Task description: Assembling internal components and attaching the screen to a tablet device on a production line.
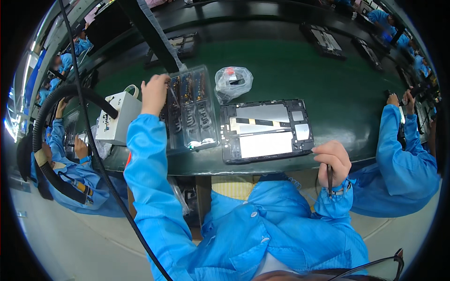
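An opened tablet chassis (267,131), black-framed with silvery plates inside, lies flat on the green bench in front of me. My right hand (332,161) rests at its lower right corner, fingers closed around a thin dark tool that points down toward my sleeve. My left hand (154,92) reaches forward to a clear plastic parts tray (192,110) with rows of small dark components, pinching a thin tweezer-like tool over its upper left part. Both arms wear blue sleeves.
A crumpled clear bag (233,82) with small parts lies beyond the tablet. A white box-shaped device (117,117) stands left of the tray. Black hose and cable hang at the left. Other workers in blue sit on both sides; more trays lie across the belt.
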A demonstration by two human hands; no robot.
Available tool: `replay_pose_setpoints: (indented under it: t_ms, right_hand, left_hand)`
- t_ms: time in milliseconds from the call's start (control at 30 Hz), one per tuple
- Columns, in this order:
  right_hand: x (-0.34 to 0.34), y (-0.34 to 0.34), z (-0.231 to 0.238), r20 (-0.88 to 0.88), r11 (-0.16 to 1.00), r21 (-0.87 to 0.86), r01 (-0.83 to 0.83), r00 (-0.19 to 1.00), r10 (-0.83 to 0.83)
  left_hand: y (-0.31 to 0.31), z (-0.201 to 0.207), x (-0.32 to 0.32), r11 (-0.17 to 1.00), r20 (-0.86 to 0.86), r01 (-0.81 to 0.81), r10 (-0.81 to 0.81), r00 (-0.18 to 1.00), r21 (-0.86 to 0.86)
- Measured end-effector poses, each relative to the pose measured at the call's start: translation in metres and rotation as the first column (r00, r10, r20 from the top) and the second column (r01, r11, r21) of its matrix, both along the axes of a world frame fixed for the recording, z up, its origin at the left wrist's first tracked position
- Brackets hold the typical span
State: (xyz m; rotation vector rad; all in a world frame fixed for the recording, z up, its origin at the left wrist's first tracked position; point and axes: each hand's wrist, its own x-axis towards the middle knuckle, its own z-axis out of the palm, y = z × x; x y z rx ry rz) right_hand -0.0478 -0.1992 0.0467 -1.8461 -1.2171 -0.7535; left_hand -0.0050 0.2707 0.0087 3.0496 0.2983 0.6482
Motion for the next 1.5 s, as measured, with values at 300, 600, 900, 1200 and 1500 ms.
replay_pose_setpoints:
  t_ms: [300, 600, 900, 1200, 1500]
  right_hand:
    - [-0.016, 0.076, -0.007, -0.841, 0.845, 0.471, -0.254, 0.161, 0.517]
    - [0.003, 0.110, -0.022, -0.808, 0.806, 0.576, -0.138, -0.245, 0.535]
    - [-0.014, 0.096, -0.018, -0.770, 0.957, 0.129, -0.260, 0.582, 0.262]
    - [-0.024, 0.092, -0.018, -0.605, 0.977, 0.102, -0.188, 0.768, 0.211]
    - [-0.033, 0.102, -0.024, -0.647, 0.960, 0.116, -0.256, 0.714, 0.269]
  left_hand:
    - [-0.146, 0.079, -0.115, 0.899, 0.524, 0.434, -0.341, 0.780, -0.061]
    - [-0.216, 0.036, -0.149, 0.736, 0.260, 0.657, -0.674, 0.691, 0.161]
    - [-0.219, 0.041, -0.126, 0.850, 0.292, 0.489, -0.426, 0.856, -0.195]
    - [-0.222, 0.048, -0.132, 0.860, 0.281, 0.471, -0.411, 0.867, -0.195]
    - [-0.210, 0.038, -0.149, 0.895, 0.229, 0.436, -0.445, 0.866, 0.094]
